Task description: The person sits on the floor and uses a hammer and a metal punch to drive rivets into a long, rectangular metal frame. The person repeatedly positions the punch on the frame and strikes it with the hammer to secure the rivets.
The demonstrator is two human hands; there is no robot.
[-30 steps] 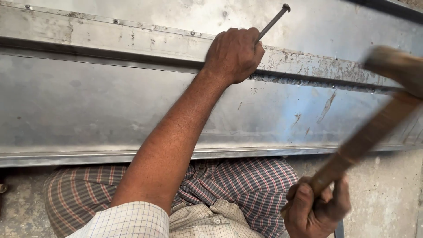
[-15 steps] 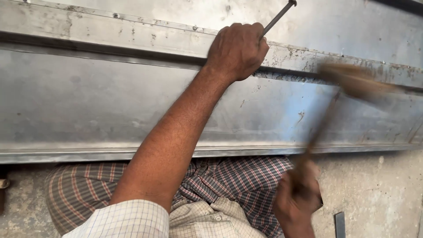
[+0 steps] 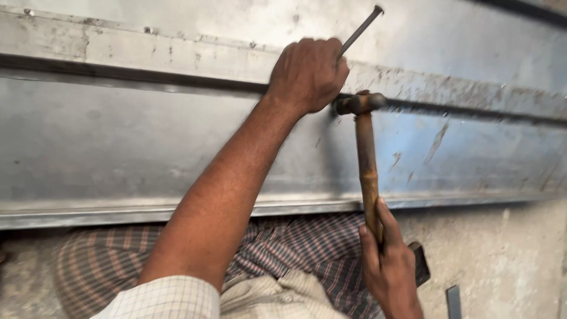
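**Punch held to a steel seam, hammer head alongside**

The left hand point(image 3: 308, 74) is closed in a full fist round a thin grey steel rod with a small flattened head point(image 3: 361, 28), a punch or long nail by its look. Only the upper part of the rod shows; it rises out of the fist up and to the right, so its long axis runs on a slant from the hidden lower tip at the seam to the head near the top edge. That slant likely keeps the struck end clear of the knuckles while the tip stays pressed on the metal.

The right hand point(image 3: 390, 269) wraps tightly round the lower end of a worn wooden-handled hammer with a dark rusty metal head point(image 3: 366, 159). The handle stands nearly upright, and the head lies crosswise just beside the left fist, at the dark groove. Whether it touches the fist or the metal cannot be told. Holding it low on the handle probably gives the swing more reach.

Both tools work against a long, scuffed grey sheet-metal panel with a folded ledge point(image 3: 118, 136) that runs across the whole view. Below it lie the person's lap in checked cloth point(image 3: 295, 254) and a rough concrete floor point(image 3: 502, 254), with a small dark flat piece point(image 3: 453, 301) lying on the floor near the right wrist.
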